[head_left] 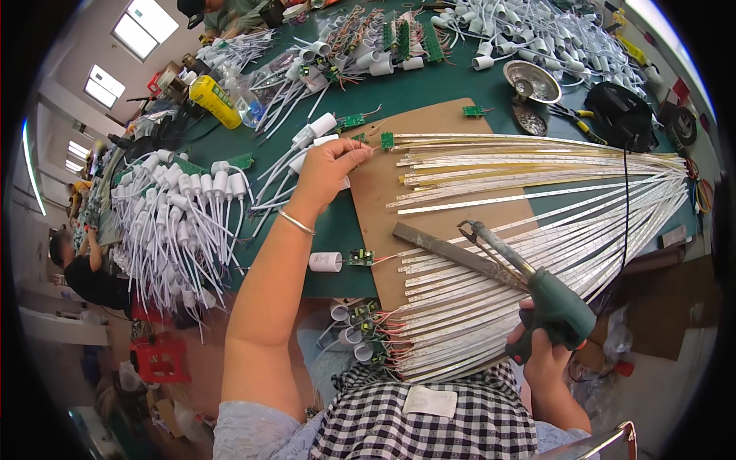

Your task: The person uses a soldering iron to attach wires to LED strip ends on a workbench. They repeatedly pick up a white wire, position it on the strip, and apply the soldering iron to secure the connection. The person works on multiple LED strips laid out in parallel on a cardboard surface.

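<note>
My left hand [326,172] is closed in a pinch at the left ends of the upper strips, seemingly on a thin wire beside a small green circuit board [387,141]. My right hand [540,349] grips a dark green soldering gun [563,307] by its handle, its tip pointing up and left above the strips. Long, narrow LED strips [460,180] fan out over a brown board [368,211], gathered at the far right. A dark flat bar [452,253] lies across them. Below my left forearm, a white cylindrical cap [326,262] is wired to another circuit board [361,257].
White caps with cables heap up at left [184,199] and back right [529,34]. A yellow bottle [215,101], a metal bowl [532,81], pliers [579,123] and a black object [621,115] stand around the green table [437,84]. A black cord [626,207] hangs across the strips. Other people work beyond.
</note>
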`<state>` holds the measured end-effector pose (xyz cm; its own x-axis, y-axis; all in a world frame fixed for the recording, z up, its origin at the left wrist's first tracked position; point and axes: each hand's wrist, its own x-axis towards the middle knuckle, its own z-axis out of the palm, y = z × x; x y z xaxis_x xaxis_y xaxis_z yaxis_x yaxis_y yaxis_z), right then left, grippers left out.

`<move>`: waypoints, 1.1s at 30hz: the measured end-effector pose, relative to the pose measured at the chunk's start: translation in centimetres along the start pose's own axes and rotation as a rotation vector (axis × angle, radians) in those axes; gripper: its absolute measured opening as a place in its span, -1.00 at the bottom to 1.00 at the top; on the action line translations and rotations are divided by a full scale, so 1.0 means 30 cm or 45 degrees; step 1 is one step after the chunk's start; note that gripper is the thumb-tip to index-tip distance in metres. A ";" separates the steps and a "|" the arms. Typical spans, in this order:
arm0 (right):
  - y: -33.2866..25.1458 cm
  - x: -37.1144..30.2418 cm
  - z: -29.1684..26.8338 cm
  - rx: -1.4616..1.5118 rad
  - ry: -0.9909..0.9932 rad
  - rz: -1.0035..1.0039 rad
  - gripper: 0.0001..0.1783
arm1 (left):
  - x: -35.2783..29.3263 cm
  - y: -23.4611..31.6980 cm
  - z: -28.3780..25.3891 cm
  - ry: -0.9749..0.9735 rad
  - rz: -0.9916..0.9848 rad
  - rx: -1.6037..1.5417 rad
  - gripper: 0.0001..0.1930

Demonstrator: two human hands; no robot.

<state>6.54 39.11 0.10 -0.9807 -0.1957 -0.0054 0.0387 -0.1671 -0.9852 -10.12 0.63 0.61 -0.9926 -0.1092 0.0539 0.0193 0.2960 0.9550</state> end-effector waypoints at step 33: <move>-0.058 0.013 0.057 -0.629 -0.310 0.200 -0.70 | -0.448 0.025 0.151 0.008 1.014 1.227 -0.80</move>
<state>6.41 37.67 2.09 -0.8956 -0.4086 -0.1761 0.0288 0.3417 -0.9394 2.70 6.62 -0.74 -0.7451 0.4154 0.5218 0.5153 0.8552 0.0550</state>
